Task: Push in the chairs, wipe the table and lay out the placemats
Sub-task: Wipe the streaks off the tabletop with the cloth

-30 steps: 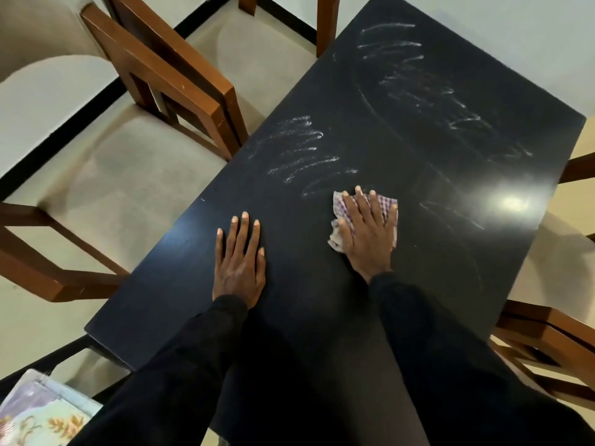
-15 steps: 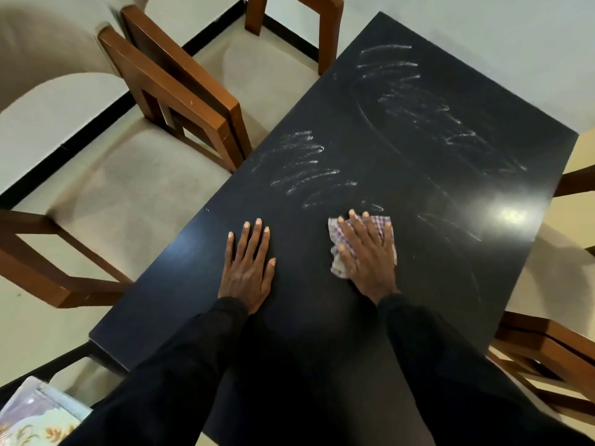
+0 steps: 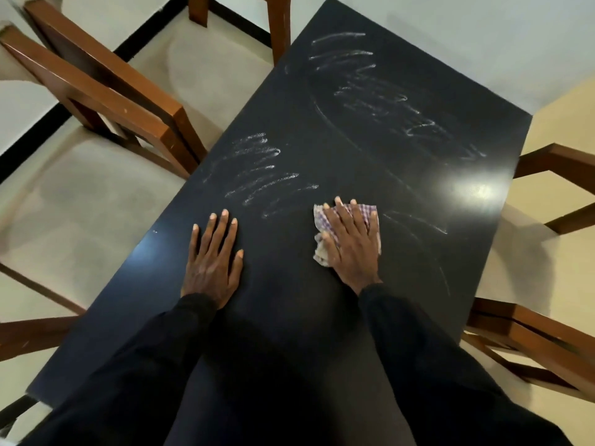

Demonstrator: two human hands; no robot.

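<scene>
While the right hand (image 3: 349, 243) presses a checked cloth (image 3: 369, 210) flat near the middle of the black table (image 3: 386, 130), fingers spread and straight, left hand (image 3: 214, 262) flat on the table nearby, fingers straight and close together, whitish streaks (image 3: 257, 169) beyond both hands, wooden chairs (image 3: 106, 90) alongside.

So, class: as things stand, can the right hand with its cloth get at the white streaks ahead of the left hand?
Probably yes: only bare table lies between the right hand, flat on the cloth, and those streaks.
</scene>
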